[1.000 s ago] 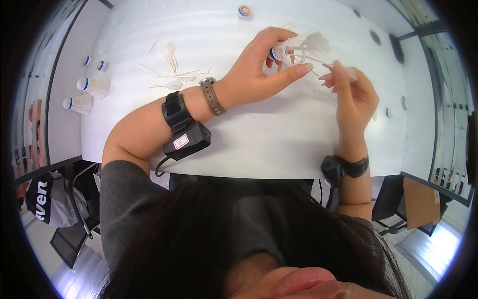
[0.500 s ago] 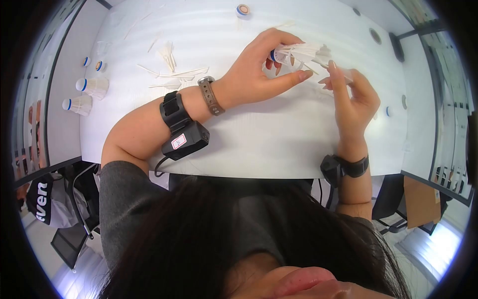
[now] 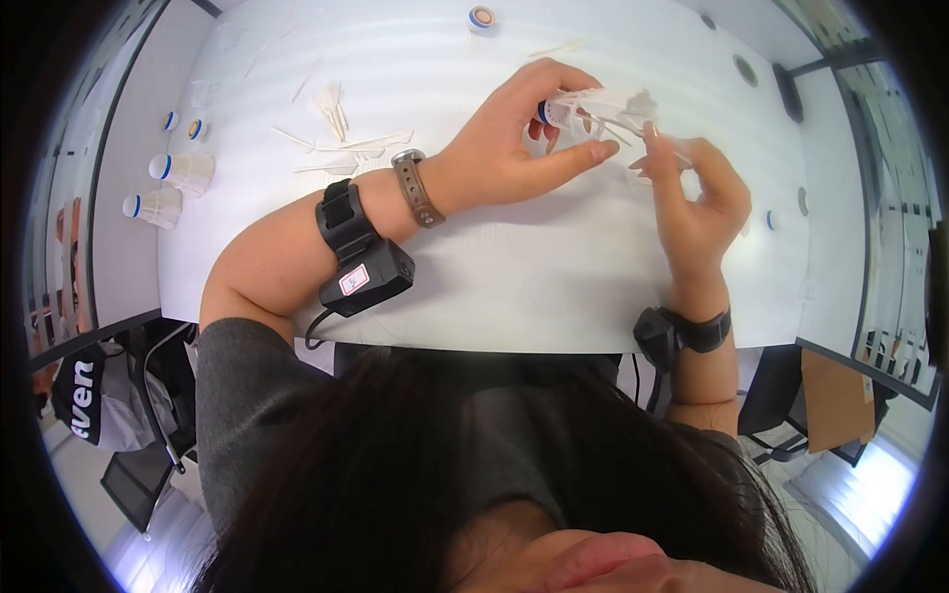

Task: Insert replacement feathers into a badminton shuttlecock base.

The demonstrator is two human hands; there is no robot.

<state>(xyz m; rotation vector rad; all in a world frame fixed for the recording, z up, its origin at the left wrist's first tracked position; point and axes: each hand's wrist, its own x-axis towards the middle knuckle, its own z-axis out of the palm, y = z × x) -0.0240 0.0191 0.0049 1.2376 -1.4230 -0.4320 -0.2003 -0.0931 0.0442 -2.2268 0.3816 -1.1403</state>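
Note:
A white shuttlecock (image 3: 599, 105) with a blue-banded base lies sideways in my left hand (image 3: 524, 143). The fingers curl round the base end, and the thumb stretches below the skirt. At the skirt's open end, my right hand (image 3: 700, 193) is closed in a pinch on a white feather (image 3: 633, 129), whose shaft reaches toward the skirt's lower side. Whether the shaft enters the base cannot be made out. Loose feathers (image 3: 361, 150) lie on the table left of my left hand, with a small fan of feathers (image 3: 333, 111) just behind them.
Two shuttlecocks (image 3: 186, 172) lie at the table's left side, near two small loose bases (image 3: 197, 129). Another base (image 3: 481, 18) stands at the far middle. A blue-and-white piece (image 3: 772, 220) is at the right. Partitions (image 3: 138, 188) border the white table (image 3: 494, 287).
My right hand has shifted slightly left, bringing the feather closer in against the shuttlecock's skirt. My left hand keeps its hold almost unmoved.

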